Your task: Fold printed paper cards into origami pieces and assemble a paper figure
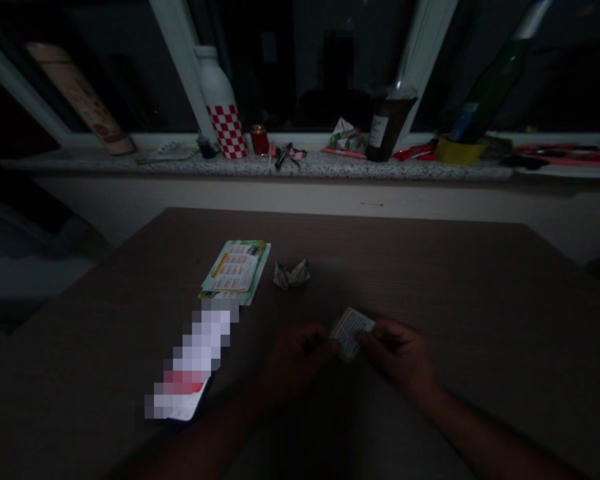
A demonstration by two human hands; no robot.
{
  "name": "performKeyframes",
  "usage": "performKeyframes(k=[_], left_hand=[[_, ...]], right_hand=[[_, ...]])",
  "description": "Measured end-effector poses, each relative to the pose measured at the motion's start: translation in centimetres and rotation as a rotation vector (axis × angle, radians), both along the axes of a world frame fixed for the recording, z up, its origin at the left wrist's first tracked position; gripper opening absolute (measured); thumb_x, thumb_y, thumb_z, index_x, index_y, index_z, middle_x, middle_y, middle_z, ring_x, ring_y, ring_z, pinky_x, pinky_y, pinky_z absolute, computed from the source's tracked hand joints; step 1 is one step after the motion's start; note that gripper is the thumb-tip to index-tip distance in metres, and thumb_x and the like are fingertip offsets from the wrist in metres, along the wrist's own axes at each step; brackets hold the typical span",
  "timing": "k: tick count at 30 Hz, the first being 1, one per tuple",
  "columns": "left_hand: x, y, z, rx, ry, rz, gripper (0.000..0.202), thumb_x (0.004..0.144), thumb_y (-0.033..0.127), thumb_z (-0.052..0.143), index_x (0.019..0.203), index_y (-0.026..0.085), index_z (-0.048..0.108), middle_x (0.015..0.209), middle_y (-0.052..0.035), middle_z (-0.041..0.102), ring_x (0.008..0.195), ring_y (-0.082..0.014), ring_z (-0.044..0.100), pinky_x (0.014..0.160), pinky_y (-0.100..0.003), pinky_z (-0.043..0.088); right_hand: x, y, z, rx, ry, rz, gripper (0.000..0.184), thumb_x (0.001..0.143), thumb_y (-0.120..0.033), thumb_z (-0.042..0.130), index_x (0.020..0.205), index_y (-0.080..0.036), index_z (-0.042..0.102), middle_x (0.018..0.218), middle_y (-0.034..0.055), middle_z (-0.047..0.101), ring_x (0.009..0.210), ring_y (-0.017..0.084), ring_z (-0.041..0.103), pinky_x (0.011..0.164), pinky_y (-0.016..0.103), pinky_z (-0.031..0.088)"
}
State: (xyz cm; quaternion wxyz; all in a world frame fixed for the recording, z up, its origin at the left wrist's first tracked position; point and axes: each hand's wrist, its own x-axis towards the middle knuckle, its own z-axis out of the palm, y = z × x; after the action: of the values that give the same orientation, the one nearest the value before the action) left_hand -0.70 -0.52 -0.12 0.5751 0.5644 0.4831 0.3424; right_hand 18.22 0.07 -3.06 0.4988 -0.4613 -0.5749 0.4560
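Note:
A small folded piece of printed paper is held just above the table between my two hands. My left hand pinches its left edge, while my right hand grips the right side with the thumb on the printed face. Beyond my hands stands a small folded-paper shape with two pointed ends. To its left lies a stack of printed calendar sheets. Nearer to me, left of my left forearm, a phone with a bright, blurred-out screen rests on the table.
Behind the brown table runs a stone windowsill. On it stand a red-checked white bottle, a tan cylinder, a small red jar, a dark pouch and a green bottle in a yellow holder.

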Motion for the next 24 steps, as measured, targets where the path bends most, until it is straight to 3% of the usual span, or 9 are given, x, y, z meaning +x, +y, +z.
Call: performKeyframes(k=[6, 15, 20, 24], left_hand=[[0.20, 0.17, 0.21, -0.012, -0.099, 0.053, 0.021, 0.076, 0.033, 0.064, 0.069, 0.014, 0.066, 0.060, 0.0027, 0.053, 0.056, -0.0096, 0.044, 0.053, -0.019, 0.032], [0.13, 0.40, 0.00, -0.098, -0.158, 0.066, 0.020, 0.072, 0.032, 0.068, 0.068, 0.013, 0.071, 0.059, 0.0016, 0.058, 0.057, -0.0106, 0.048, 0.056, -0.021, 0.034], [0.32, 0.56, 0.29, -0.223, -0.241, 0.082, 0.023, 0.066, 0.035, 0.073, 0.069, 0.012, 0.073, 0.064, -0.0010, 0.064, 0.059, -0.0123, 0.053, 0.059, -0.023, 0.038], [0.57, 0.54, 0.41, -0.292, -0.266, 0.079, 0.025, 0.064, 0.036, 0.075, 0.063, 0.012, 0.071, 0.059, -0.0012, 0.063, 0.055, -0.0116, 0.052, 0.057, -0.023, 0.037]], right_hand=[[0.00, -0.10, -0.15, -0.026, -0.124, 0.242, 0.023, 0.081, -0.036, 0.064, 0.067, -0.017, 0.063, 0.065, 0.0019, 0.063, 0.063, 0.016, 0.059, 0.059, 0.027, 0.048], [0.00, -0.05, 0.27, 0.101, -0.175, 0.313, 0.023, 0.084, -0.033, 0.059, 0.069, -0.017, 0.066, 0.066, 0.0019, 0.062, 0.062, 0.015, 0.057, 0.057, 0.025, 0.046], [-0.22, -0.14, 0.73, 0.129, -0.178, 0.348, 0.025, 0.084, -0.029, 0.059, 0.063, -0.016, 0.061, 0.059, -0.0014, 0.052, 0.055, 0.011, 0.048, 0.053, 0.022, 0.040], [-0.21, -0.31, 0.69, 0.067, -0.158, 0.340, 0.031, 0.084, -0.031, 0.060, 0.057, -0.016, 0.055, 0.053, -0.0038, 0.042, 0.049, 0.008, 0.038, 0.045, 0.021, 0.031]])
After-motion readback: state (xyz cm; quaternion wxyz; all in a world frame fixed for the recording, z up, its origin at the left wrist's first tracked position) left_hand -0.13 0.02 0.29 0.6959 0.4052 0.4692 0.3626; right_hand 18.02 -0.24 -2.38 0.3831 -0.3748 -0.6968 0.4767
